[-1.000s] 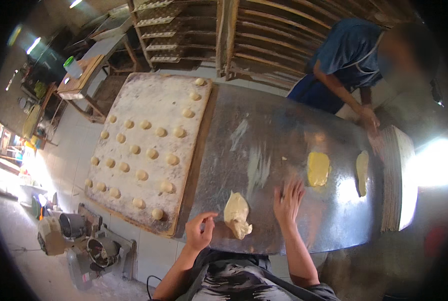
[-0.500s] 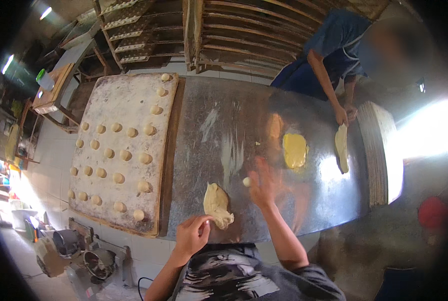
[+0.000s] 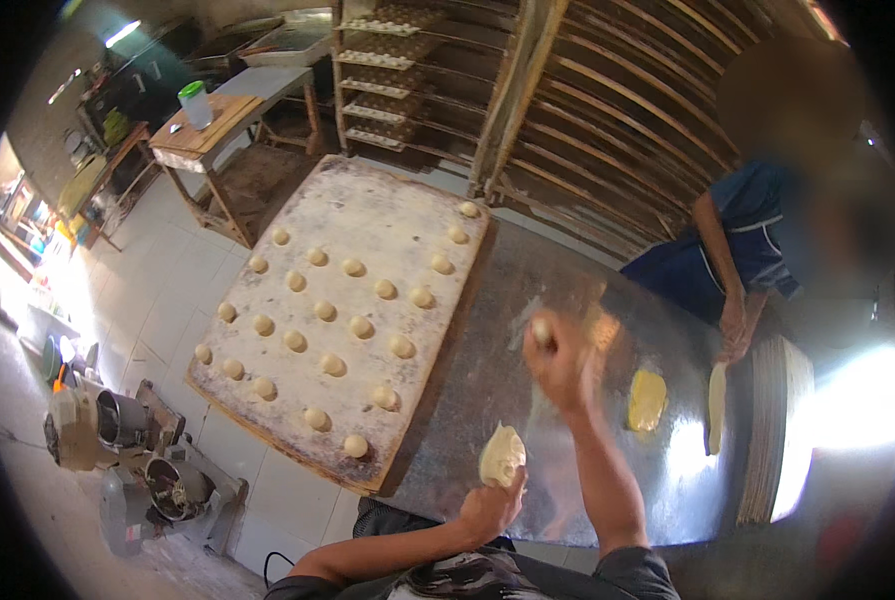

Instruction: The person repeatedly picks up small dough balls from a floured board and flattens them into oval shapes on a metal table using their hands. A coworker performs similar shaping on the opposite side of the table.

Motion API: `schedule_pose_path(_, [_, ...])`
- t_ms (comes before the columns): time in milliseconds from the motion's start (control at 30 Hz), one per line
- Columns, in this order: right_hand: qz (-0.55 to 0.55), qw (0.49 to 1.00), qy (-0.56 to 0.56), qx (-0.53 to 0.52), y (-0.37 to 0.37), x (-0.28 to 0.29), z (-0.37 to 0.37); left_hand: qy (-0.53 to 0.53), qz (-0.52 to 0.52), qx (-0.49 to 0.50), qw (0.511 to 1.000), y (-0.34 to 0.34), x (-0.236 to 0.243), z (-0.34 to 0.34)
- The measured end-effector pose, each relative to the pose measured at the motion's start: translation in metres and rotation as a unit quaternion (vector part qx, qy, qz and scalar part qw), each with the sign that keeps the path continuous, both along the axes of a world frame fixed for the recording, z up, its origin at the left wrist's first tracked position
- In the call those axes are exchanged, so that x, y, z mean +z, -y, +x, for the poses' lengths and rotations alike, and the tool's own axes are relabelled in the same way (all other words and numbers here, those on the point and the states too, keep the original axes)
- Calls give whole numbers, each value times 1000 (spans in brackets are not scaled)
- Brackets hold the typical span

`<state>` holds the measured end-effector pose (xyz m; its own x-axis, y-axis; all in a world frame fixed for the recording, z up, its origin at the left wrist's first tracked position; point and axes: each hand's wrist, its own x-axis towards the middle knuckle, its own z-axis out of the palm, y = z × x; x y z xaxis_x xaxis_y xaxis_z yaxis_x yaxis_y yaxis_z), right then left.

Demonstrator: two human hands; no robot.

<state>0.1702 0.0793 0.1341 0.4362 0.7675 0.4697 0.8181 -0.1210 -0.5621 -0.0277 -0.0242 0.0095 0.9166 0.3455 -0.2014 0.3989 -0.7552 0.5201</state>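
My right hand [image 3: 564, 368] is raised over the metal table, its fingers closed round a small dough ball [image 3: 541, 331]. Below it, my left hand [image 3: 491, 512] grips the near end of a larger, loose piece of dough [image 3: 502, 455] lying on the tabletop. The left fingers are partly hidden by the hand itself. To the left of both hands lies a floured board [image 3: 367, 240] with rows of small round dough balls [image 3: 354, 446] spaced apart on it.
A yellow slab [image 3: 646, 400] sits on the metal table [image 3: 527, 255]. Across it, a co-worker's hands [image 3: 735, 325] hold a long dough strip [image 3: 716, 410] beside stacked boards [image 3: 772, 430]. Wooden racks [image 3: 617, 130] stand behind. Machines with metal bowls [image 3: 177, 487] are at lower left.
My right hand has moved left and away from me, closing round the dough ball that was by its fingers. My left hand stays at the larger dough. The view has turned left.
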Motion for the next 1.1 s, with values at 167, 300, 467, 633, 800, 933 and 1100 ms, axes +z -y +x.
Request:
schedule_pose_path(167, [334,940,11,65,-160,86,-26,43,-62,-17,997,0,-16,4])
schedule_pose_path(300, [-26,990,133,35,-199,-72,5,107,-131,-40,985,4,-23,-4])
schedule_pose_path(467, [-23,953,-226,-200,-56,-19,-39,127,-255,57,957,-6,-79,-18])
schedule_pose_path(633, [-365,816,-411,-179,195,-93,-33,226,-273,60,933,-29,-8,-23])
schedule_pose_path(800, [-84,498,-843,-184,182,-95,-135,91,79,-221,968,-12,12,-40])
schedule_pose_path(933, [6,537,-832,-143,192,-134,-148,255,148,-212,932,-15,68,-39])
schedule_pose_path(1100, [-16,604,-784,-143,214,-132,-146,265,-80,-304,912,-22,1,29])
